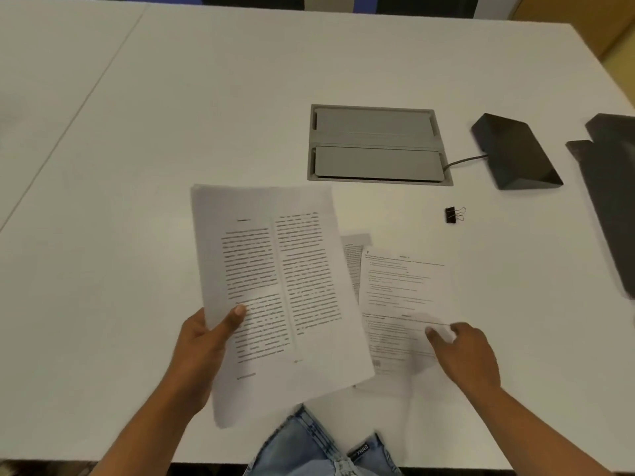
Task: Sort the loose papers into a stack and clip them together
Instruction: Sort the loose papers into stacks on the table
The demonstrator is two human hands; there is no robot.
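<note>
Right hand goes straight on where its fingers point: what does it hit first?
The right hand touches the flat sheet; next in line is the two-column sheet in the left hand, though it may be raised above the path.

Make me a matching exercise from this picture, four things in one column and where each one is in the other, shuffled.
1. two-column sheet
2. form sheet
3. binder clip
4. grey hatch

A. set into the table
B. held by the left hand
C. lying alone, untouched
D. flat on the table, touched by the right hand

Pairs: 1-B, 2-D, 3-C, 4-A
</note>
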